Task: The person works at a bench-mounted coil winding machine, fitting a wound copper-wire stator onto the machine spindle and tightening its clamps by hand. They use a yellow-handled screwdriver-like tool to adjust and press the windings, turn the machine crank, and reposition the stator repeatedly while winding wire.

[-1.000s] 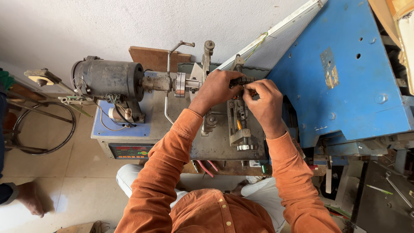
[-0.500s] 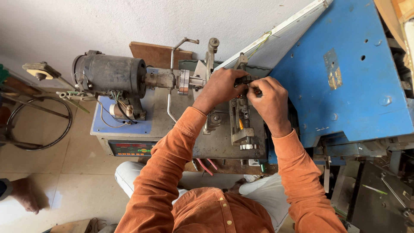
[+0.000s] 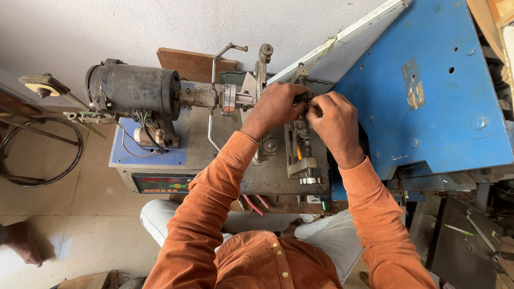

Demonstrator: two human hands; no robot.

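Count: one dark electric motor (image 3: 134, 90) at the left of the grey machine base (image 3: 214, 155), one shaft (image 3: 199, 97) running from it toward the middle, one bent wire lever (image 3: 212, 126), one metal slide fixture (image 3: 301, 155) on the base, one blue metal cover (image 3: 428, 101) at right. Two pink-handled tools (image 3: 256, 203) poke out under the base's front edge.

My left hand (image 3: 276, 107) is curled shut around a small dark part (image 3: 305, 97) at the top of the slide fixture. My right hand (image 3: 336, 123) is closed too, fingertips pinching the same part from the other side; both hands touch there. Part's shape is mostly hidden by my fingers.
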